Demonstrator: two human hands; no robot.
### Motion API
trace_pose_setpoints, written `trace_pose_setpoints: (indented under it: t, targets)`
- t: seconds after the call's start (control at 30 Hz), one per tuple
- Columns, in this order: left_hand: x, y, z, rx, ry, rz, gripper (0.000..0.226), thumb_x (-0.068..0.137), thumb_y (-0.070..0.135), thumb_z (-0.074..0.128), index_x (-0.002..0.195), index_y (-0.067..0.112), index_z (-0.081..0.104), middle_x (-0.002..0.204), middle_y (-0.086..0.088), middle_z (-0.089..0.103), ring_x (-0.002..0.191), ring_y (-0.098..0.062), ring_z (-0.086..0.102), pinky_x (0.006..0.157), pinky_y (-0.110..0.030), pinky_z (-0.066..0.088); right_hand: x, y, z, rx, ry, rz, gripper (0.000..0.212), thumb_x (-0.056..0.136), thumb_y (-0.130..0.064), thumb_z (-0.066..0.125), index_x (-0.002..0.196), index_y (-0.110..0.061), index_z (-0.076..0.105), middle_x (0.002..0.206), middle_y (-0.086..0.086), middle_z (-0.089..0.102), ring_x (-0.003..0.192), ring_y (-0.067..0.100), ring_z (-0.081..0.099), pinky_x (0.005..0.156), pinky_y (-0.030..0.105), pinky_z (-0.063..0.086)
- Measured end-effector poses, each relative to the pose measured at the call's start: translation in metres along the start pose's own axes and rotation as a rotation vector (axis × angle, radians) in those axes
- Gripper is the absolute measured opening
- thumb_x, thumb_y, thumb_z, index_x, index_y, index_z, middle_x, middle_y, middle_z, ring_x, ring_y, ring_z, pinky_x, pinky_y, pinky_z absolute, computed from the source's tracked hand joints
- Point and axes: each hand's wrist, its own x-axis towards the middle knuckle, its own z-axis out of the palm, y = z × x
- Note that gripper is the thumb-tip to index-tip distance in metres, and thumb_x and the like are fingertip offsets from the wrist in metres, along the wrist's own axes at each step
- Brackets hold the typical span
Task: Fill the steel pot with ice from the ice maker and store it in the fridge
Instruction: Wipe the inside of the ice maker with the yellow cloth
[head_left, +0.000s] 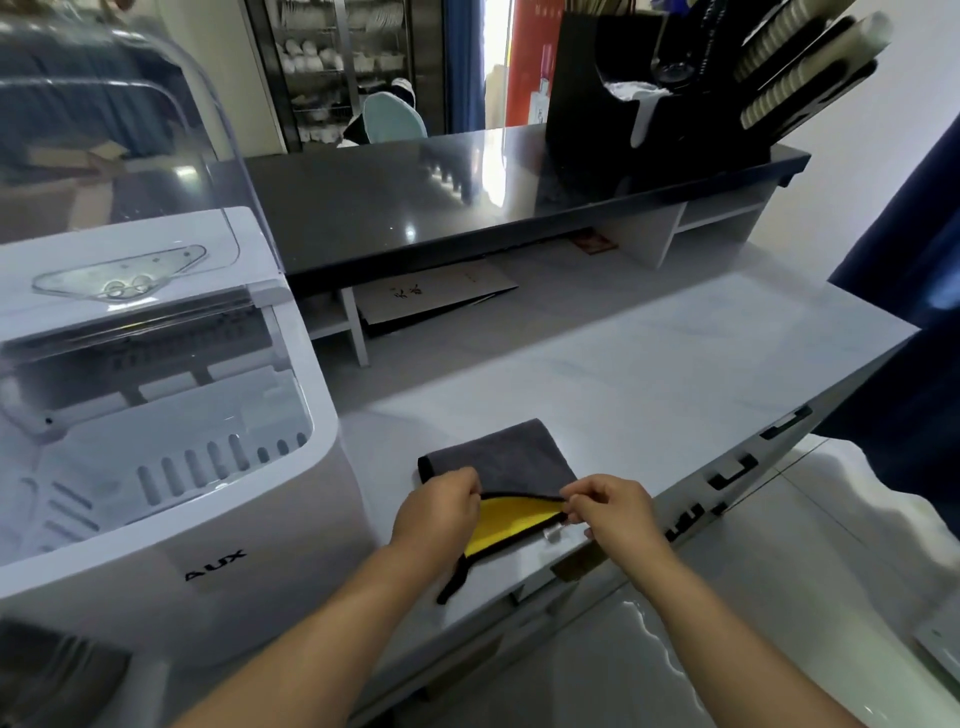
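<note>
Two bare forearms reach in, both hands pinching a cloth on the counter (649, 374).
The left hand (436, 512) and right hand (615, 512) each grasp the grey cloth (509, 452) by its near edge, baring its yellow underside. The AUX ice maker (171, 519) stands just left, lid (130, 130) raised. Whether its slotted basket (156, 457) holds ice is unclear.

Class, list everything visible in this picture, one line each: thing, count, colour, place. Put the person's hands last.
ice maker: one, white, clear lid raised, left on the counter
counter: one, pale grey, across the middle
cloth: one, grey with yellow underside, front of counter
raised shelf: one, black, behind the counter
cup holder: one, black, stacked cups, top right on the shelf
folder: one, brown, under the shelf
left hand: one, pinches the cloth's near edge
right hand: one, pinches the cloth's near edge
</note>
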Motion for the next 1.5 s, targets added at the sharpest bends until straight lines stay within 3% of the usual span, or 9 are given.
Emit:
trace_pose_setpoints:
  t: [0.1, 0.27, 0.37, 0.53, 0.6, 0.7, 0.97, 1.17, 1.5]
  targets:
    - [0.006, 0.019, -0.019, -0.173, 0.098, -0.008, 0.017, 0.099, 0.024, 0.033, 0.09, 0.02, 0.046, 0.069, 0.001, 0.052, 0.062, -0.018, 0.048, 0.055, -0.032, 0.033, -0.001, -0.003, -0.001, -0.041, 0.025, -0.042, 0.023, 0.086, -0.007, 0.061, 0.093, -0.028, 0.066, 0.1, -0.008, 0.067, 0.092, 0.01, 0.063, 0.081, 0.03, 0.053]
    - [0.019, 0.052, -0.055, -0.421, 0.2, 0.093, 0.014, 0.1, 0.024, 0.037, 0.09, 0.023, 0.047, 0.07, 0.004, 0.049, 0.064, -0.015, 0.046, 0.059, -0.034, 0.039, -0.008, -0.022, 0.001, -0.083, -0.132, -0.09, 0.069, 0.081, -0.019, 0.072, 0.141, -0.024, 0.037, 0.136, -0.01, 0.039, 0.128, 0.012, 0.037, 0.099, 0.029, 0.04]
    - [0.022, 0.073, -0.075, -0.455, 0.242, 0.148, 0.012, 0.098, 0.021, 0.042, 0.091, 0.02, 0.051, 0.072, 0.002, 0.052, 0.07, -0.017, 0.049, 0.065, -0.037, 0.042, -0.013, -0.037, 0.005, 0.026, -0.14, -0.147, 0.057, 0.083, -0.016, 0.071, 0.129, -0.028, 0.04, 0.113, -0.017, 0.046, 0.108, 0.006, 0.044, 0.084, 0.018, 0.043]
    - [0.022, 0.105, -0.102, -0.469, 0.265, 0.217, 0.011, 0.097, 0.02, 0.044, 0.091, 0.02, 0.053, 0.07, 0.004, 0.053, 0.064, -0.013, 0.047, 0.06, -0.032, 0.039, -0.012, -0.05, 0.01, 0.134, 0.011, -0.205, 0.04, 0.086, -0.02, 0.067, 0.123, -0.027, 0.053, 0.106, -0.011, 0.061, 0.1, 0.009, 0.058, 0.084, 0.026, 0.049]
    - [0.021, 0.111, -0.111, -0.502, 0.275, 0.232, 0.013, 0.098, 0.019, 0.043, 0.091, 0.02, 0.054, 0.07, 0.002, 0.052, 0.062, -0.013, 0.046, 0.058, -0.031, 0.039, -0.013, -0.054, 0.0, 0.103, 0.117, -0.239, 0.007, 0.088, -0.019, 0.063, 0.088, -0.025, 0.064, 0.079, -0.009, 0.061, 0.076, 0.009, 0.057, 0.066, 0.026, 0.044]
    - [0.022, 0.115, -0.122, -0.561, 0.305, 0.247, 0.014, 0.098, 0.019, 0.043, 0.09, 0.018, 0.054, 0.068, 0.0, 0.05, 0.058, -0.012, 0.044, 0.053, -0.03, 0.037, -0.015, -0.064, -0.024, 0.128, 0.167, -0.256, 0.04, 0.09, -0.018, 0.06, 0.053, -0.018, 0.045, 0.05, -0.005, 0.041, 0.052, 0.014, 0.038, 0.054, 0.028, 0.028]
    - [0.032, 0.114, -0.141, -0.56, 0.498, 0.181, 0.015, 0.095, 0.019, 0.05, 0.084, 0.023, 0.059, 0.068, 0.003, 0.055, 0.061, -0.012, 0.048, 0.057, -0.031, 0.039, -0.04, -0.133, -0.097, 0.297, -0.002, -0.253, 0.031, 0.087, -0.024, 0.067, 0.081, 0.006, 0.065, 0.077, 0.023, 0.058, 0.07, 0.03, 0.053, 0.07, 0.047, 0.049]
    - [0.026, 0.119, -0.14, -0.584, 0.593, 0.188, 0.006, 0.085, 0.019, 0.065, 0.088, 0.018, 0.06, 0.093, -0.002, 0.054, 0.08, -0.012, 0.055, 0.065, -0.02, 0.04, -0.059, -0.176, -0.115, 0.197, 0.029, -0.361, 0.01, 0.087, -0.023, 0.066, 0.08, -0.015, 0.069, 0.086, 0.01, 0.071, 0.082, 0.027, 0.066, 0.077, 0.04, 0.057]
    - [-0.04, 0.126, -0.082, -0.822, 0.032, 0.395, 0.021, 0.088, 0.04, 0.056, 0.088, 0.023, 0.069, 0.079, 0.012, 0.068, 0.074, -0.002, 0.061, 0.069, -0.016, 0.049, -0.067, -0.189, -0.118, 0.201, 0.164, -0.456, 0.007, 0.089, -0.013, 0.063, 0.088, -0.02, 0.061, 0.08, -0.001, 0.062, 0.073, 0.012, 0.057, 0.059, 0.022, 0.042]
